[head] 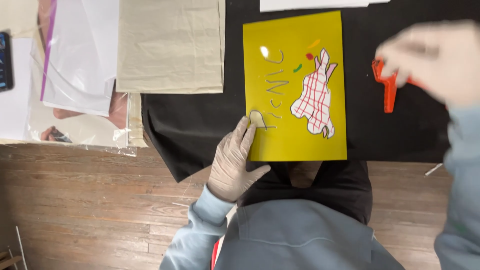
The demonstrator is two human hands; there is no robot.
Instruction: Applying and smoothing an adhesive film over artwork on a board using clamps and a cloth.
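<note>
A yellow card [295, 137] lies on a black cloth [190, 125]. It bears cut-out letters, a red-and-white checked shape [315, 100] and small coloured bits. My left hand [234, 160], in a pale glove, rests flat at the card's lower left corner, fingers apart, fingertips on the lowest letter. My right hand [435, 57], also gloved and blurred, hovers at the right over an orange-red tool [389, 87] lying on the cloth. Whether it grips the tool I cannot tell.
Beige paper sheets [170, 45] lie at the top centre. White paper and clear plastic sleeves [80, 65] sit at the left, beside a dark phone [5, 60]. A white sheet [310, 4] pokes in at the top. Wooden floor [90, 210] surrounds the cloth.
</note>
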